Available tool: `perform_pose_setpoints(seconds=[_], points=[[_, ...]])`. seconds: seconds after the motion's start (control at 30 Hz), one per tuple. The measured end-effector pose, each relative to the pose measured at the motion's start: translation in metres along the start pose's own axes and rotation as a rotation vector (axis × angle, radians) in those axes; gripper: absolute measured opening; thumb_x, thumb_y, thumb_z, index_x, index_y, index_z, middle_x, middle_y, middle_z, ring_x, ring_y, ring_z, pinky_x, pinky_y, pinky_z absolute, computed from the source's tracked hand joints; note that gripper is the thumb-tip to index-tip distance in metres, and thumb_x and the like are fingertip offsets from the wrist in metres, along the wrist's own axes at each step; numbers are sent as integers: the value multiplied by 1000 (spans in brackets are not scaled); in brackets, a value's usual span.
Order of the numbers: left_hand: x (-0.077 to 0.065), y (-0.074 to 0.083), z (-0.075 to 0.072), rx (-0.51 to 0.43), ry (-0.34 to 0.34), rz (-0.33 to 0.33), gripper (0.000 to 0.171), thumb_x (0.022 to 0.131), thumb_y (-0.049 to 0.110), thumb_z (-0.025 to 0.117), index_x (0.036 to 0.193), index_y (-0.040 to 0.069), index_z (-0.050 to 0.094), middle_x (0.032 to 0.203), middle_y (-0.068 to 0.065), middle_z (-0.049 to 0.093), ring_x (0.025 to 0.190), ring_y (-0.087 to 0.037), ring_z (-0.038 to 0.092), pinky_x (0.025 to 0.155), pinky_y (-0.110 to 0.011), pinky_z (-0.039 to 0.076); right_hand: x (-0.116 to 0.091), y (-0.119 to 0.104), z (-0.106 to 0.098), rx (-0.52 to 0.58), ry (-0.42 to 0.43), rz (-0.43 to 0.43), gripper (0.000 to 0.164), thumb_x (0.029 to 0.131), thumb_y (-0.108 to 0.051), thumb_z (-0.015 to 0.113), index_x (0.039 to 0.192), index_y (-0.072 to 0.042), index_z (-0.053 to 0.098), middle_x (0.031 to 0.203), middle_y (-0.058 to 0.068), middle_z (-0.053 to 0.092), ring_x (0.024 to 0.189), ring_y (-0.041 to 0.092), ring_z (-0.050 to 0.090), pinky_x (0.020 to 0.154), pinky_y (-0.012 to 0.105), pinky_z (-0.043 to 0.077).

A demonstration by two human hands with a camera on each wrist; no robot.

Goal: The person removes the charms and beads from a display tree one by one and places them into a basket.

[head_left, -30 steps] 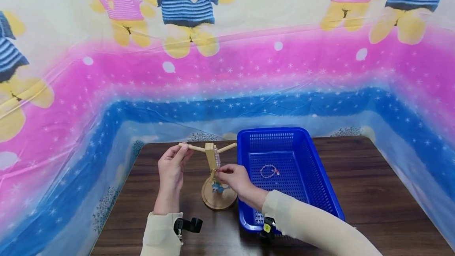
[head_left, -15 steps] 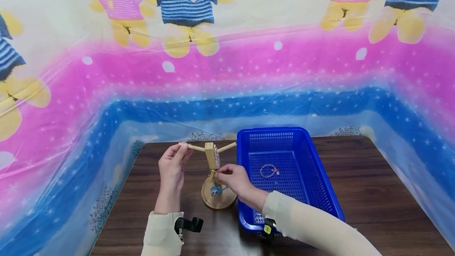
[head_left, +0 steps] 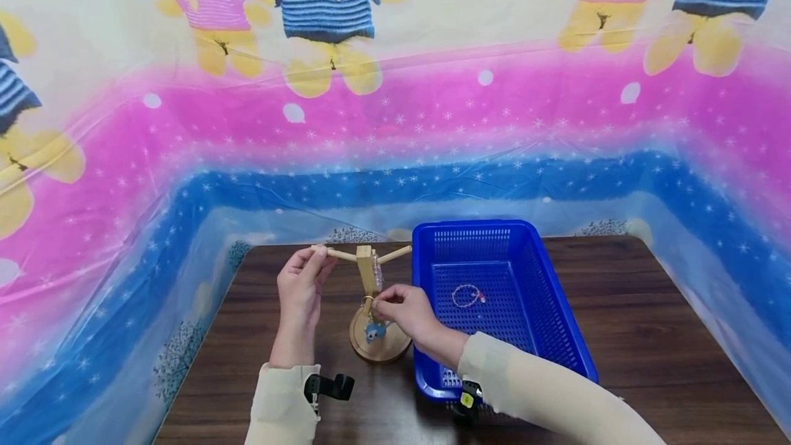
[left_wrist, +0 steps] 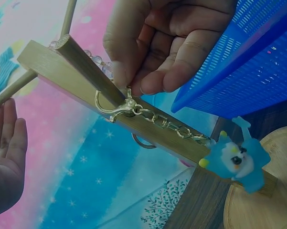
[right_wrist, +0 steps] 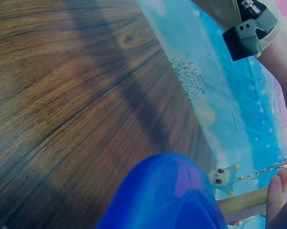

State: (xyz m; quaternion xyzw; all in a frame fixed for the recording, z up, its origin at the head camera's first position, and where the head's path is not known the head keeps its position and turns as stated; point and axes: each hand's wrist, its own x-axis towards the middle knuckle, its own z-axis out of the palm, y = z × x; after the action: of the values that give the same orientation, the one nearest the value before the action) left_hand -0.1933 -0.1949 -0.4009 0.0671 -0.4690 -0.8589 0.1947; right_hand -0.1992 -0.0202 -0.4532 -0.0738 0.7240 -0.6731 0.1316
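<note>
A light-blue, white-faced animal keychain (left_wrist: pixel 241 164) hangs from its gold metal clasp (left_wrist: pixel 122 109) at a short lower peg (left_wrist: pixel 90 70) of a pale wooden stand (head_left: pixel 367 272); I cannot tell whether the clasp encircles it. The right hand's (head_left: pixel 408 309) grip pinches the clasp; the left hand's (head_left: pixel 301 288) grip pinches an upper peg's tip. Just beside, a blue perforated plastic basket (head_left: pixel 559 307) contains a beaded bracelet (head_left: pixel 457 299) on the dark wood-grain tabletop (head_left: pixel 624 301).

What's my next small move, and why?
Perhaps gently ease your right hand's pinch on the clasp: it seems to loop round the lower peg, the charm dangles from it, and your left hand holds an upper peg.
</note>
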Motion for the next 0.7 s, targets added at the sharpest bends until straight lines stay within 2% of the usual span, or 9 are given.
perform_pose_setpoints(seconds=[0.13, 0.27, 0.43, 0.7], points=[[0, 1, 1, -10, -7, 0, 33, 98, -9, 56, 76, 13, 68, 77, 5, 76, 70, -3, 74, 76, -17, 64, -1, -1, 0, 12, -4, -7, 15, 90, -3, 69, 97, 10, 71, 91, 14, 75, 74, 5, 66, 82, 37, 66], [0, 2, 2, -30, 0, -12, 35, 98, -11, 53, 75, 12, 67, 75, 5, 76, 69, -3, 73, 75, -17, 64, -3, -3, 0, 36, -16, -4, 15, 89, -2, 69, 96, 11, 70, 87, 11, 76, 73, 5, 67, 83, 37, 66], [0, 1, 2, -3, 10, -8, 35, 98, -10, 54, 75, 13, 67, 75, 6, 75, 69, -2, 73, 76, -17, 64, -5, -4, 0, 38, -34, 4, 15, 89, -2, 68, 97, 10, 70, 88, 11, 76, 75, 6, 69, 86, 42, 66], [-1, 1, 1, -13, 2, -13, 33, 98, -9, 54, 77, 12, 68, 76, 5, 75, 70, -3, 73, 76, -17, 64, -8, -6, -2, 14, -54, 7, 14, 91, -4, 68, 97, 8, 71, 89, 10, 76, 79, 10, 71, 86, 41, 66]])
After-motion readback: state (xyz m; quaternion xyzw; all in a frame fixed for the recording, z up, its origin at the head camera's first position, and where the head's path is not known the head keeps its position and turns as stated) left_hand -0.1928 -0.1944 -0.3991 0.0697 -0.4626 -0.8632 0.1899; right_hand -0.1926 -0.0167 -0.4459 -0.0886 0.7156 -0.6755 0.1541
